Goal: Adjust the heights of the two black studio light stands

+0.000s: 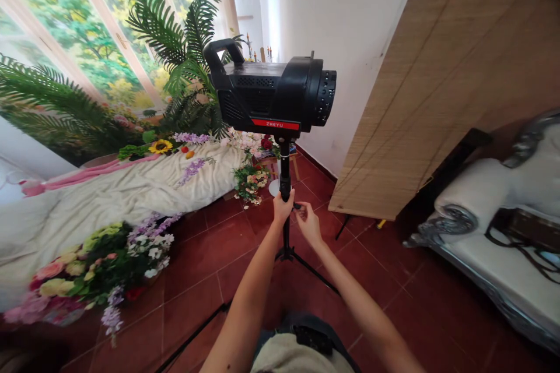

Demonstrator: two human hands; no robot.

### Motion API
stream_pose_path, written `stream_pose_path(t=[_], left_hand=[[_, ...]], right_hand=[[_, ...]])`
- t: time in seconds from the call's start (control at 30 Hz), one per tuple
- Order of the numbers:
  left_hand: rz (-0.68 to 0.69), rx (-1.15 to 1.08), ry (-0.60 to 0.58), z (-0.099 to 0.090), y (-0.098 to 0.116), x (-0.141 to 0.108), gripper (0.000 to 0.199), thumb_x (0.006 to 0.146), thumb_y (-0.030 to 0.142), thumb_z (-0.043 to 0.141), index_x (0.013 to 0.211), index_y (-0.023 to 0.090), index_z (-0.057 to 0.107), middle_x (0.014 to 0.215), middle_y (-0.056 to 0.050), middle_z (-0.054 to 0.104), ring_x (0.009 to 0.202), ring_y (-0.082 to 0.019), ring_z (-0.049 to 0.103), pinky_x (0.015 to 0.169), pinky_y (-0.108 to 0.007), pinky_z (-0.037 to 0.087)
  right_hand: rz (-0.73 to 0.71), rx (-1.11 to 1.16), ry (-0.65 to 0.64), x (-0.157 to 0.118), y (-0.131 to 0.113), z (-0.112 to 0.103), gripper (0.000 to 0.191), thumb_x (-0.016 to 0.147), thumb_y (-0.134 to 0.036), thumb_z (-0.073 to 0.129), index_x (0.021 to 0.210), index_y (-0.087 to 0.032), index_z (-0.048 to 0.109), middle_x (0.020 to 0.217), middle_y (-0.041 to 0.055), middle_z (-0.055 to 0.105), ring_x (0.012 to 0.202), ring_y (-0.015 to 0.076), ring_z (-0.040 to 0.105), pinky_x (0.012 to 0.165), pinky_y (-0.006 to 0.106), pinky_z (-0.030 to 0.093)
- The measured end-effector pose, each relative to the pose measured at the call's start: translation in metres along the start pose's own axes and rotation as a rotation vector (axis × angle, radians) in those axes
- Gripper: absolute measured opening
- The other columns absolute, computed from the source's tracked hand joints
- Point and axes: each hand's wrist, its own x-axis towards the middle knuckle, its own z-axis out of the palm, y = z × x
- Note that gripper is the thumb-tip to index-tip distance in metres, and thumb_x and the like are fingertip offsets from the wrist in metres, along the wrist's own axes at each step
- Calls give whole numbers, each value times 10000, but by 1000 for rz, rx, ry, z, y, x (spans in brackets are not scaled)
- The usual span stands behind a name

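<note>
Head | left hand (283,208) gripping stand (285,170) | right hand (308,222) pinching black knob (297,206) | bag (531,234) on sofa (479,195), contents hidden

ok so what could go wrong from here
The black lamp sits high on a slim stand and could tip if the left hand lets go. Its upper section might slip down if the right hand loosens the small knob. A foot could catch on the splayed leg.

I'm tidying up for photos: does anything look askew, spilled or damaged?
Nothing looks spilled or broken. Only small dark marks on the otherwise plain white wall stand out; the cream blanket is rumpled, perhaps deliberately. The studio light sits upright on its stand.
</note>
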Motion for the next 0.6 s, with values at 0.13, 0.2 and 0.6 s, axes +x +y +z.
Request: stream_pose_path(t=[0.13,0.2,0.6], left_hand=[[4,-3,14,0,-2,0,402,716,534,605,647,138,583,547,-4,519,523,-109,460,501,-215,363],[15,-2,12,0,-1,0,398,723,530,599,643,140,582,537,-2,507,526,-112,459,507,-217,364],[-7,7,5,0,3,-2,419,717,552,600,663,138,567,537,0,492,470,-104,451,447,-215,348]], right_hand=[[19,-120,-5,7,6,-4,379,803,-546,505,872,-180,574,631,8,604,555,148,546,537,233,400],[-6,-194,-18,9,7,-7,383,810,-564,493,787,-189,570,581,-12,564,519,129,504,518,222,354],[63,-119,-66,23,9,-2,484,847,-590,361,661,-194,570,649,33,640,584,163,527,546,236,361]])
